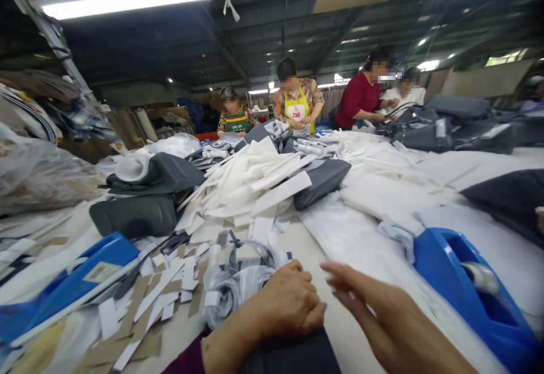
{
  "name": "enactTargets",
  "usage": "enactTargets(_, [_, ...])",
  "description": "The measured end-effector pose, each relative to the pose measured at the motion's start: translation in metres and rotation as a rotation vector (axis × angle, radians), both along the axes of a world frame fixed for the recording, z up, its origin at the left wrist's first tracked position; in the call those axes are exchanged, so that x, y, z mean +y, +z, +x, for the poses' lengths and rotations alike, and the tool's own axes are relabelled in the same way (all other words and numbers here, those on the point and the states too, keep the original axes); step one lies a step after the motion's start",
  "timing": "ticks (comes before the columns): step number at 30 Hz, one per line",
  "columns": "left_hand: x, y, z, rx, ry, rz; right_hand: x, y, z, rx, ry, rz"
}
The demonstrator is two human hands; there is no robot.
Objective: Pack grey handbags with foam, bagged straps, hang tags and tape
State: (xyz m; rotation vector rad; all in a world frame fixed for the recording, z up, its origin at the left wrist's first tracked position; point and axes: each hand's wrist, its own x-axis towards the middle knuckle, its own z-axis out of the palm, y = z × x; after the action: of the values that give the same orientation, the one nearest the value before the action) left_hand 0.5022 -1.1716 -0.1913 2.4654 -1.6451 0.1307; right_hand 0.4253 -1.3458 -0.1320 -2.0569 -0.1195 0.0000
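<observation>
1. The step in hand appears to be handling the dark piece, which lies on the worktop at the near edge of view.
2. The left hand is over it, fingers curled; whether they grip anything I cannot tell. The plastic-wrapped bundle is just beside.
3. The right hand holds nothing visible, fingers extended, apart from the piece; joining in calls for a short move leftward.
4. Bare worktop runs forward between the hands, up to the white sheet pile.
5. Paper strips crowd the left; white sheeting and a blue dispenser bound the right.
</observation>
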Motion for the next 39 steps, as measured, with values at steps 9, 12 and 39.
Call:
enactTargets(9, [0.003, 0.000, 0.002, 0.002, -0.029, -0.017, 0.076, 0.000, 0.205, -0.086, -0.230, 0.073])
enactTargets(12, [0.005, 0.002, 0.003, 0.039, -0.034, -0.020, 0.045, 0.017, 0.196, -0.286, -0.387, 0.080])
enactTargets(39, [0.001, 0.011, 0.007, 0.237, -0.043, -0.172, 0.024, -0.104, 0.041, 0.113, 0.127, 0.253])
